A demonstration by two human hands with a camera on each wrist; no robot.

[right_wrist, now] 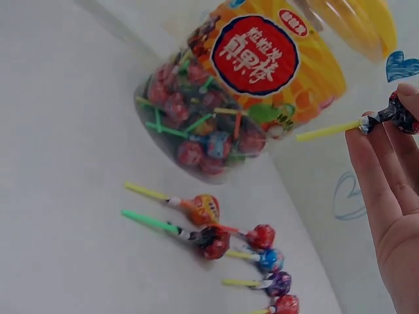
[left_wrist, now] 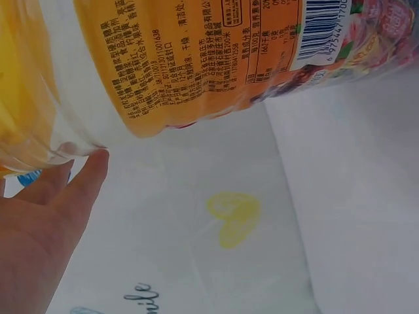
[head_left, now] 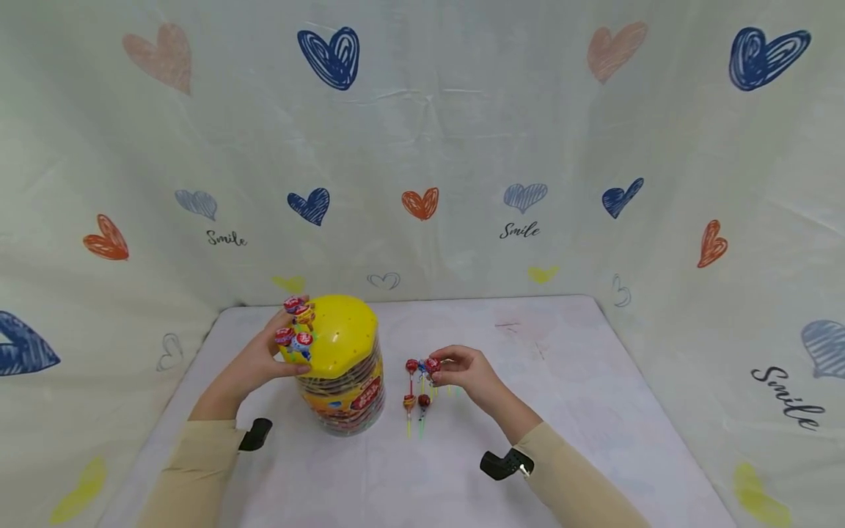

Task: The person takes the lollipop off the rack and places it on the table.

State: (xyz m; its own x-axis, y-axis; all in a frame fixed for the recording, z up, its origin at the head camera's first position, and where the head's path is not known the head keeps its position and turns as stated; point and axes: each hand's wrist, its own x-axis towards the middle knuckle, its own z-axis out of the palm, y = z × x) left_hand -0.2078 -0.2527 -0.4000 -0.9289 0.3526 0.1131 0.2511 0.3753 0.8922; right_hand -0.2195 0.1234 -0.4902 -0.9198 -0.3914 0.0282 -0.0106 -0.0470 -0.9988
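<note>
A clear plastic jar of wrapped lollipops, with an orange label, stands upright left of centre. Its yellow lid is dotted with small holes, and several lollipops stick up along its left side. My left hand grips the lid's left side, thumb toward the front; in the left wrist view its fingertips touch the jar's neck. To the right of the jar, my right hand pinches a lollipop by its dark wrapped head; its yellow stick points away from the fingers.
Several lollipops lie on the table between jar and right hand, among them an orange one, a dark red one and a blue one. The white table meets a heart-printed curtain behind.
</note>
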